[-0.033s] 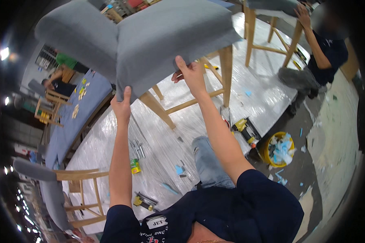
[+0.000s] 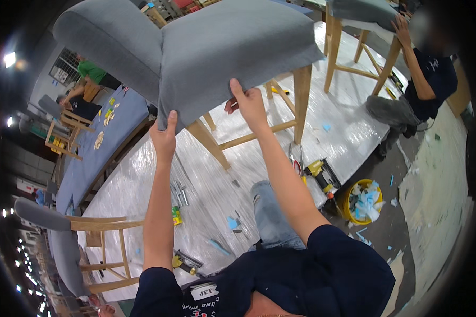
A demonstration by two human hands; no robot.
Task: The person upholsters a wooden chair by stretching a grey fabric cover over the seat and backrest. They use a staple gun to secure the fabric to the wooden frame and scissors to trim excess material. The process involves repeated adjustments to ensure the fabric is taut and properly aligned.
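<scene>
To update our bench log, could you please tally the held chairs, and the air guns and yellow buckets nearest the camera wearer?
Chairs: 1
Air guns: 2
Yellow buckets: 1
Total: 4

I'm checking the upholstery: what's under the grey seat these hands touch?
Wooden legs, stretchers and a shiny wrapped surface show below; the hanging fabric hides the underside of the grey seat.
</scene>
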